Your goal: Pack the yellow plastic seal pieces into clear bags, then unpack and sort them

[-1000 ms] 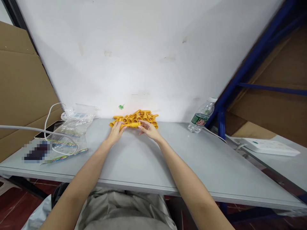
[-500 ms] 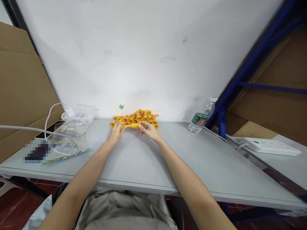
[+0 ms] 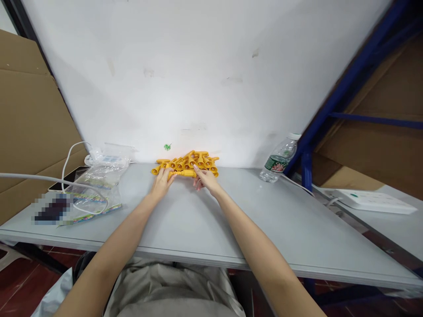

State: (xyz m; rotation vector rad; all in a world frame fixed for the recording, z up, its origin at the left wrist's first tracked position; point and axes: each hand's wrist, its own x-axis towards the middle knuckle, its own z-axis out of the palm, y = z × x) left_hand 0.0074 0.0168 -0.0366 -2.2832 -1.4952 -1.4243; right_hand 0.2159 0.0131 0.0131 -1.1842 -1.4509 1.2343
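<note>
A ribbed yellow plastic horn-shaped piece point(image 3: 186, 174) lies level between my two hands, just in front of a pile. My left hand point(image 3: 161, 183) is closed around its left end, with the fingers hiding that part. At the other end, my right hand point(image 3: 205, 179) grips it with the thumb on top and fingers bent below. Behind them, a pile of similar yellow horn-shaped pieces point(image 3: 200, 159) rests against the white wall, several flared round openings facing me.
On the grey table point(image 3: 198, 220), clear plastic bags point(image 3: 102, 176), a phone point(image 3: 68, 178) and a white cable point(image 3: 33, 177) lie at left. A water bottle point(image 3: 279, 160) leans at right near a blue frame point(image 3: 306, 171). A white power strip point(image 3: 373, 201) sits beyond.
My right hand has turned slightly and shifted its grip on the yellow piece, its thumb now higher. My left hand has barely moved. The pile looks the same.
</note>
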